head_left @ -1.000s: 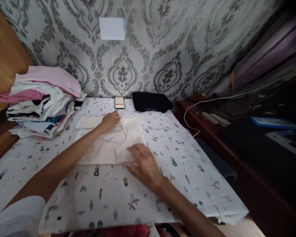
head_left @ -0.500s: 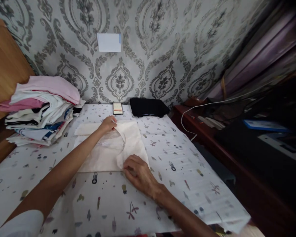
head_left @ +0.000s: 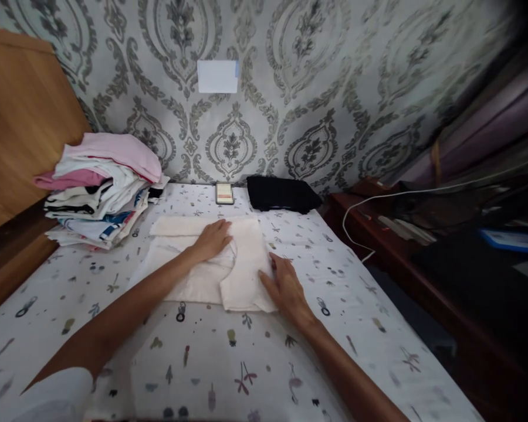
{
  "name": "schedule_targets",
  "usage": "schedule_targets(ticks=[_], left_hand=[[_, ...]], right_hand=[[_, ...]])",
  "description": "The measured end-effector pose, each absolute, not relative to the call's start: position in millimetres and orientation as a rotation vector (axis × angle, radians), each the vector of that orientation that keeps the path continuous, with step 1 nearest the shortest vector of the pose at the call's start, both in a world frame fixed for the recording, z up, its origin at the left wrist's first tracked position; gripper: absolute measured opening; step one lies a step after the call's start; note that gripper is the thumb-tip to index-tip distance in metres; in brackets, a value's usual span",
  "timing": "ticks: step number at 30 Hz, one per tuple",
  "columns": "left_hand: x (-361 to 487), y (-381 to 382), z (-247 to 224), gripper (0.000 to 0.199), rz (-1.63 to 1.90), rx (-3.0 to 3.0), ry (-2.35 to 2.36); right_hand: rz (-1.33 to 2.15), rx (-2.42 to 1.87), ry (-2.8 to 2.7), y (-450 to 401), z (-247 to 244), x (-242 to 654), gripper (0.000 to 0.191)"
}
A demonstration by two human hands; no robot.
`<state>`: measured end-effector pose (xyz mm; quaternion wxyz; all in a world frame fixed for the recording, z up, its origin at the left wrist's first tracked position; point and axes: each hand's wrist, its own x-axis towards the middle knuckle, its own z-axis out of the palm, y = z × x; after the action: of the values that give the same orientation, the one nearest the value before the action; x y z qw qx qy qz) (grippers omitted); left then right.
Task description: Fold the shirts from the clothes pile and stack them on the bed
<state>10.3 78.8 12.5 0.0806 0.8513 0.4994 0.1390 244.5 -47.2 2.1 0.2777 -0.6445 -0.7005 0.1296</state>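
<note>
A cream-white garment (head_left: pixel 246 266), partly folded, lies flat on the printed cloth (head_left: pixel 211 357) that covers the table. Its right part is folded over, and a curved edge runs down its middle. My left hand (head_left: pixel 213 239) rests on the upper middle of the garment, fingers stretched out and palm down. At the garment's right edge, my right hand (head_left: pixel 286 287) has its thumb and fingers apart, with the thumb touching the fabric. Neither hand grips anything.
A stack of folded clothes (head_left: pixel 105 193) stands at the left beside a wooden panel (head_left: pixel 26 117). Along the wall lie a small framed card (head_left: pixel 224 193) and a black flat object (head_left: pixel 284 194). A white cable (head_left: pixel 347 220) hangs over the dark red furniture (head_left: pixel 378 246) at the right.
My right hand has let go of the garment's lower edge and moved right to its side edge. My left hand has flattened onto the fabric. The view has turned slightly left.
</note>
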Motion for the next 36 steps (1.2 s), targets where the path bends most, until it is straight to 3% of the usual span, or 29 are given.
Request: schedule_targets(ticks=[6,13,17,21,27,30,36], left_hand=[[-58.3,81.3,20.6,0.053,0.177,2.627,1.477],[-86.1,88.9,28.3,0.052,-0.030,2.701,1.845],[-77.2,71.4,37.5,0.052,0.098,2.745,1.887],[-53.7,41.2,41.4,0.031,0.138,2.762,1.570],[-32.9,52.5,31.6,0.026,0.213,2.711,1.383],[-27.1,65.9,28.4,0.033,0.214,2.691,1.309],[-36.8,46.1,28.4,0.030,0.186,2.757,1.416]], right_hand=[[0.114,-1.583,-2.106,-26.7,9.2,234.7,0.053],[0.200,-1.403,-2.480,41.0,37.9,151.3,0.053],[0.134,-1.372,-2.498,67.7,37.9,106.7,0.037],[0.241,-1.443,-2.403,94.0,37.5,96.8,0.022],[0.372,-1.552,-2.231,120.9,37.2,106.8,0.028],[0.393,-1.528,-2.215,120.7,33.2,111.7,0.029],[0.386,-1.247,-2.431,115.8,18.9,124.6,0.040]])
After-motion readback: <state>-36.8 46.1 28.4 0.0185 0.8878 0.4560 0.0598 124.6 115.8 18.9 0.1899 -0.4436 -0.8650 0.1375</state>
